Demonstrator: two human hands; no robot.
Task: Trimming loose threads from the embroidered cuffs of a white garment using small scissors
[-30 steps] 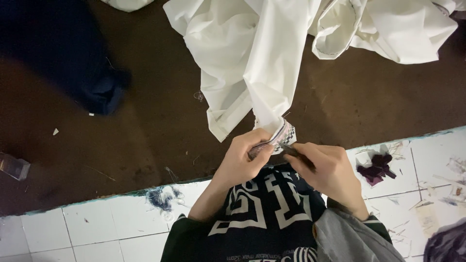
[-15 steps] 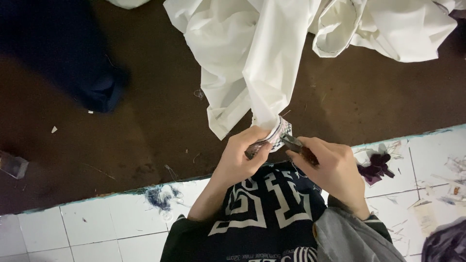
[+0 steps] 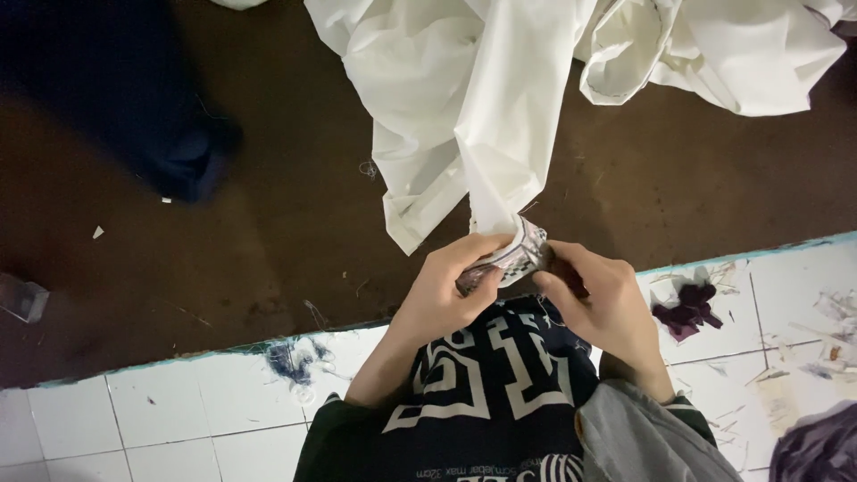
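A big white cloth (image 3: 473, 98) lies bunched on the dark brown tabletop (image 3: 268, 223) and narrows to a point at my hands. My left hand (image 3: 455, 281) pinches that end, where a small checked label (image 3: 520, 253) is attached. Right beside it, my right hand (image 3: 600, 299) grips a small dark tool at the label; the fingers hide most of it, so its kind is unclear. Both hands hover at the table's near edge, above my dark top with pale lettering.
A dark blue garment (image 3: 116, 107) lies on the table at the left. A small clear object (image 3: 22, 297) sits at the far left edge. Below is a white tiled floor (image 3: 178, 411) with thread scraps and a dark purple cloth scrap (image 3: 686, 311).
My right hand has closed in against the label, and the dark tool that stuck out earlier is now mostly covered by my fingers. The cloth has barely shifted.
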